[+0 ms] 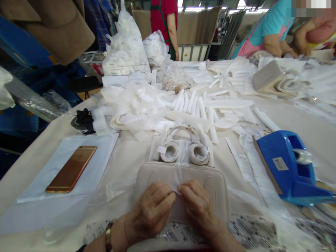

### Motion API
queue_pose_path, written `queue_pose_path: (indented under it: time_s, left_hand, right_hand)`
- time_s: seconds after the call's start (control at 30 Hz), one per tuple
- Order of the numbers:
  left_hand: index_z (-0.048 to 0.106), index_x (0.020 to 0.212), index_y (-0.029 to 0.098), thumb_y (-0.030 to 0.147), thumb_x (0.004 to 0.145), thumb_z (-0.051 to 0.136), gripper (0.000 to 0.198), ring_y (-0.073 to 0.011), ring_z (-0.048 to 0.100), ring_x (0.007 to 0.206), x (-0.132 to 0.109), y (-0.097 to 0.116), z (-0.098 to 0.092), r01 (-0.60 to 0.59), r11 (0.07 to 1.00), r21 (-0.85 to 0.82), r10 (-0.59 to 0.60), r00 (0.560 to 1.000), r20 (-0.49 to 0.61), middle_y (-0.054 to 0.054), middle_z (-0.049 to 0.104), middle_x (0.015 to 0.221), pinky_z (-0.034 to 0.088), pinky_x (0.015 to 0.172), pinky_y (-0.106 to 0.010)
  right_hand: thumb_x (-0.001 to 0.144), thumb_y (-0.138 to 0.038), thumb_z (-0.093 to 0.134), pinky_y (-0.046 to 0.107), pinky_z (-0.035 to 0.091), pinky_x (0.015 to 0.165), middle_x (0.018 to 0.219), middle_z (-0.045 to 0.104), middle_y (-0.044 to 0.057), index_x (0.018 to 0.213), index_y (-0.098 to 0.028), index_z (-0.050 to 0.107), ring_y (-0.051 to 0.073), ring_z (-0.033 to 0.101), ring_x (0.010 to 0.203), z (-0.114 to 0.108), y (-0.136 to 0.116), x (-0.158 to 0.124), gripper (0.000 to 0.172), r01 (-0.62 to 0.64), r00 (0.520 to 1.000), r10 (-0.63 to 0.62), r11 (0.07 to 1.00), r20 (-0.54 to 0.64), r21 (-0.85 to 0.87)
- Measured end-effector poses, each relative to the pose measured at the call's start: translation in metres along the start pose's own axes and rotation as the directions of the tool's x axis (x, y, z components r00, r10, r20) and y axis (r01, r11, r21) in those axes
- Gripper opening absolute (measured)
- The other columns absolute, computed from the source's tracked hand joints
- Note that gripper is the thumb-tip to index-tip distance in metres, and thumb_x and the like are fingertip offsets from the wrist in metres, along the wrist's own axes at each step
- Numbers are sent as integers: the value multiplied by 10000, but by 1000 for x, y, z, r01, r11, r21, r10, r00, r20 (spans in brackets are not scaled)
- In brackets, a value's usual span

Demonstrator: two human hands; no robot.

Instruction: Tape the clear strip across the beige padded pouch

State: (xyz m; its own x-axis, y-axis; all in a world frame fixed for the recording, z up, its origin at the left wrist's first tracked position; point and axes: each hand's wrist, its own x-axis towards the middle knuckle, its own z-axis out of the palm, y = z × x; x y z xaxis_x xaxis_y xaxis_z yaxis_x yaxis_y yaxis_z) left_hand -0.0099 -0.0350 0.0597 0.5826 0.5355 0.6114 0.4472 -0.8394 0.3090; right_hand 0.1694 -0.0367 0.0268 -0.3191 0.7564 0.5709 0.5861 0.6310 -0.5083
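A beige bag [219, 183] lies directly in front of me. At its far side are two wrapped, coiled straps [170, 153] and an arched handle [181, 128]. A translucent white strip [182, 171] runs from between the coils over the bag's edge. My left hand [153, 206] is closed, its thumb and forefinger pinching the strip's near end. Beside it, my right hand [198, 203] pinches the same end from the other side, fingers curled. Both hands rest close over the bag's panel, and part of that panel is hidden beneath them.
A blue tape dispenser [286, 168] stands at the right. On the left a phone [72, 168] lies on white paper [105, 157], with a black item [84, 121] behind. White foam rolls [193, 105], wrapping sheets and stuffed plastic bags [127, 45] cover the back. Other people work beyond.
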Motion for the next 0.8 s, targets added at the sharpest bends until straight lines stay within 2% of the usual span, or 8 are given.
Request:
queue_pose_path:
  time_s: [0.07,0.13,0.27,0.43,0.5,0.63,0.73,0.8]
  left_hand:
    - [596,906,26,-28,806,400,227,-177,547,826,-2,3,2,-141,989,36,137,986,94,-105,590,798,534,766,-289]
    - [605,929,13,-2,842,388,235,-190,573,860,-5,4,5,-195,976,92,177,968,177,-117,617,838,543,779,-287]
    - [588,1036,-15,30,875,394,256,-218,563,1008,-10,0,11,-198,970,140,166,963,210,-136,629,992,519,904,-307]
    - [603,1013,-4,25,883,372,267,-209,560,1046,-8,-2,13,-202,969,145,179,971,158,-137,638,1001,509,935,-300]
    - [607,1004,-2,29,888,357,278,-213,551,1081,-7,-3,13,-205,969,142,180,969,169,-152,637,1021,505,945,-301]
    - [592,1030,-14,26,886,353,282,-223,520,1147,-10,-2,14,-209,967,144,179,964,196,-180,624,1079,495,966,-321]
    - [582,1054,-6,20,877,354,291,-234,466,1215,-13,-1,14,-197,965,175,155,961,228,-179,602,1153,474,990,-327]
    - [574,1081,4,18,868,335,320,-238,440,1241,-14,0,14,-192,958,214,135,958,253,-171,584,1199,470,988,-329]
  right_hand:
    - [876,-32,368,244,408,610,700,551,43,768,-157,561,152,463,675,0,0,0,254,4,1000,-4,1000,-2,0]
    - [881,-39,363,240,408,608,689,541,38,752,-161,551,149,459,668,1,0,0,259,1,1000,-1,1000,-10,0]
    - [882,-44,363,237,409,619,695,541,38,749,-166,551,148,457,680,5,0,0,261,-13,999,12,1000,-37,-28]
    - [881,-58,374,235,406,609,666,527,27,698,-178,537,146,464,667,7,-4,2,272,-52,997,48,996,-62,-70]
    - [883,-86,397,239,421,612,662,525,18,709,-187,530,147,484,662,6,-6,4,242,-98,994,92,991,-62,-90]
    - [901,-195,412,273,466,572,804,572,64,921,-174,522,175,552,691,7,-8,10,114,-211,973,186,954,-133,-214]
    - [905,-264,420,310,500,555,899,578,122,1028,-150,494,218,582,752,6,-8,14,184,-224,967,174,929,-188,-293]
    - [911,-274,410,316,515,576,922,568,135,1068,-138,488,221,586,779,-2,-10,12,221,-207,967,153,937,-202,-281]
